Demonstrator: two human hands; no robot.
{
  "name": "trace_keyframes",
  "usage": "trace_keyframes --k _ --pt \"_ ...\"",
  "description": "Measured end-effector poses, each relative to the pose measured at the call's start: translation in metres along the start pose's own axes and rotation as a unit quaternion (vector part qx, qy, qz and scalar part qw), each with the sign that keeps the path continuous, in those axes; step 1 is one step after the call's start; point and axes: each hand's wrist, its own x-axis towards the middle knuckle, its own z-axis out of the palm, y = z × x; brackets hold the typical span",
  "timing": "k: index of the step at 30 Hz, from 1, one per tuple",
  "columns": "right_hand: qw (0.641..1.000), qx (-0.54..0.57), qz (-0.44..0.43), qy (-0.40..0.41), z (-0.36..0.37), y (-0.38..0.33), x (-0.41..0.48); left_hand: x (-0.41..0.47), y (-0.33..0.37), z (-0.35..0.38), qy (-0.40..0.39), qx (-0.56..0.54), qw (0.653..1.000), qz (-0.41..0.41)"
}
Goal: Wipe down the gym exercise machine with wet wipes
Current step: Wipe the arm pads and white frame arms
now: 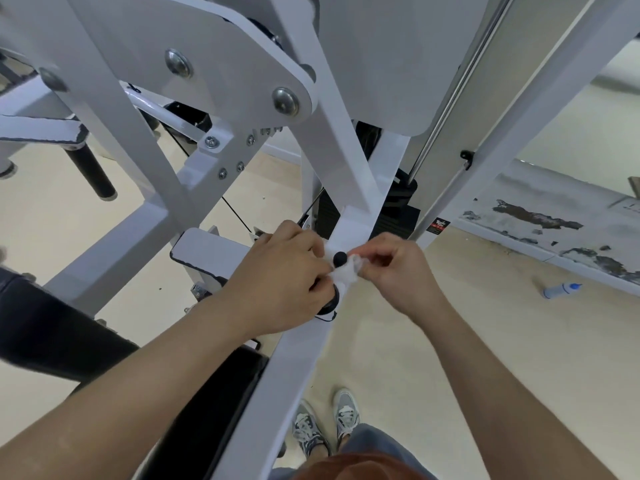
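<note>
Together, both hands pinch crumpled white wipe point(344, 270).

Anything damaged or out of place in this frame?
Yes. The low ledge along the right wall has paint flaked off in dark patches. A small bottle lies on its side on the floor beside it. Nothing odd where the left hand and right hand pinch the wet wipe.

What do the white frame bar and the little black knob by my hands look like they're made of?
White frame bar: probably steel tube, glossy white paint, sharp reflections. Black knob: matte, rounded; plastic or rubber, unclear which.
</note>
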Motion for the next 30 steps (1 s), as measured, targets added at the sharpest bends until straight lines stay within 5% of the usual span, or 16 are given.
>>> trace_keyframes --k 4,8,11,17,20,23,27,30 --pt "0.987 -0.152 -0.053 0.010 0.006 -0.013 0.024 -0.004 0.009 0.006 -0.016 0.005 1.000 -0.019" --pt "0.996 -0.091 -0.022 0.008 0.008 -0.029 0.008 -0.005 0.012 0.002 -0.045 0.013 0.999 -0.024" --pt "0.993 -0.091 -0.057 -0.058 0.006 -0.029 -0.025 -0.012 0.003 -0.001 -0.042 -0.087 0.995 -0.039" --pt "0.908 -0.352 -0.176 -0.143 -0.007 0.005 -0.007 -0.012 -0.017 -0.003 0.019 -0.162 0.985 -0.065" --pt "0.874 -0.443 -0.172 -0.104 -0.014 0.007 0.022 -0.002 -0.017 0.002 0.015 -0.145 0.988 -0.051" --pt "0.881 -0.444 -0.159 -0.030 0.001 0.003 0.009 0.013 -0.013 0.003 0.014 -0.145 0.988 -0.050" --pt "0.906 -0.375 -0.175 -0.088 0.001 0.016 -0.035 0.020 -0.006 0.000 -0.022 -0.144 0.989 -0.035" --pt "0.909 -0.387 -0.150 -0.047 -0.018 0.022 0.002 0.020 -0.007 0.002 -0.046 -0.132 0.989 -0.036"
